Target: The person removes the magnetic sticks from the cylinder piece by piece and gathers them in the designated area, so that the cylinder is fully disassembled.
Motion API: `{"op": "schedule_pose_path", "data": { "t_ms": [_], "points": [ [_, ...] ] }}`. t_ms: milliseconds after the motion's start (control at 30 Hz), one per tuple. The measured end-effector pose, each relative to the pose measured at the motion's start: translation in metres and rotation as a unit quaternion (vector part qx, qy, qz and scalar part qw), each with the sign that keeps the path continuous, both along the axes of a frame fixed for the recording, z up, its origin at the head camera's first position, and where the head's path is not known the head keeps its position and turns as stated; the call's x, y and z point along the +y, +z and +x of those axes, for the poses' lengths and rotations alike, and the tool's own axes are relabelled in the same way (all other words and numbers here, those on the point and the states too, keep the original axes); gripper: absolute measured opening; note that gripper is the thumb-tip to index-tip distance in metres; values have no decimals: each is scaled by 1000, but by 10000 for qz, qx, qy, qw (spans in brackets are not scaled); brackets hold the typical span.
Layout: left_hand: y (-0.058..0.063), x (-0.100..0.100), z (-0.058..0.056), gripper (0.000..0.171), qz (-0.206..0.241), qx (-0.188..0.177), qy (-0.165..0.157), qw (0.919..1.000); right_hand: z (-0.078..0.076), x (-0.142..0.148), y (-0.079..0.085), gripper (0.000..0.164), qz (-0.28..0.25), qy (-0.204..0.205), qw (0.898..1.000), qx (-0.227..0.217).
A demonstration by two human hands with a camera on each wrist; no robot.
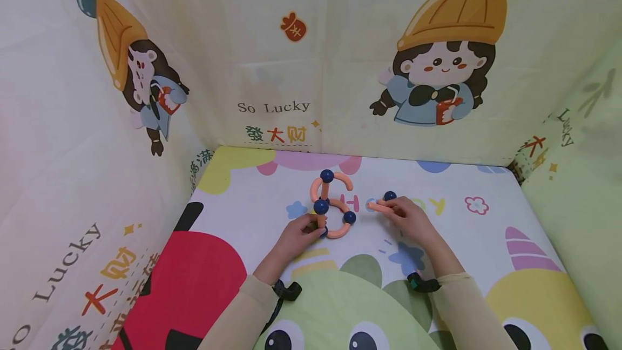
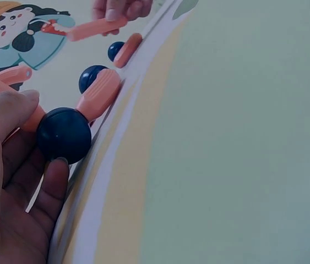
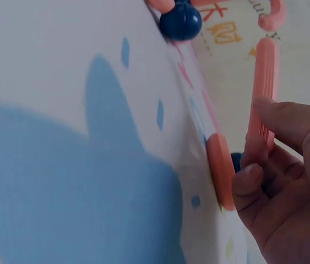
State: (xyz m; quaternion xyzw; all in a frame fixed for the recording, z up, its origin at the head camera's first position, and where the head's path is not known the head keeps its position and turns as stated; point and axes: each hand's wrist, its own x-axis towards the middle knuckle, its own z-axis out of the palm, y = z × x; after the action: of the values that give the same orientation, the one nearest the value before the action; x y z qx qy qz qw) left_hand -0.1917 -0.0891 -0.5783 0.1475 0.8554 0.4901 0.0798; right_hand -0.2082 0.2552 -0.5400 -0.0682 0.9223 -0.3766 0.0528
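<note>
My left hand (image 1: 297,235) grips a built piece of salmon-coloured rods and dark blue balls at its lower left. Curved rods (image 1: 340,233) make a ring, with a blue ball (image 1: 349,217) on its right side. Above it an upper ball (image 1: 327,176) carries another curved rod with a free end. In the left wrist view, thumb and fingers hold the piece around a ball (image 2: 64,136) and its rod. My right hand (image 1: 413,221) pinches a loose straight rod (image 3: 265,82), held to the right of the built piece and apart from it.
Just beyond the right hand lies another blue ball (image 1: 390,195) with a salmon rod (image 3: 221,170) beside it on the mat; whether they are joined I cannot tell. The printed mat (image 1: 272,199) meets cloth walls (image 1: 350,69) at the back and sides.
</note>
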Motion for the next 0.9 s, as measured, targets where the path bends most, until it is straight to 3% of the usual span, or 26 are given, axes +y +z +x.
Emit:
{"op": "schedule_pose_path", "data": {
  "t_ms": [167, 400, 600, 900],
  "points": [
    [0, 0, 0, 33, 43, -36, 5, 10000, 2, 12, -3, 28, 338, -152, 9992, 127],
    [0, 0, 0, 34, -22, 39, 4, 10000, 4, 24, -8, 36, 354, -199, 9989, -250],
    [2, 1, 0, 36, -53, 92, -27, 9999, 3, 31, -15, 44, 400, -143, 9991, -89],
    [0, 0, -1, 37, -146, 82, -15, 9999, -1, 34, -19, 38, 525, -122, 9985, 75]
  ]
}}
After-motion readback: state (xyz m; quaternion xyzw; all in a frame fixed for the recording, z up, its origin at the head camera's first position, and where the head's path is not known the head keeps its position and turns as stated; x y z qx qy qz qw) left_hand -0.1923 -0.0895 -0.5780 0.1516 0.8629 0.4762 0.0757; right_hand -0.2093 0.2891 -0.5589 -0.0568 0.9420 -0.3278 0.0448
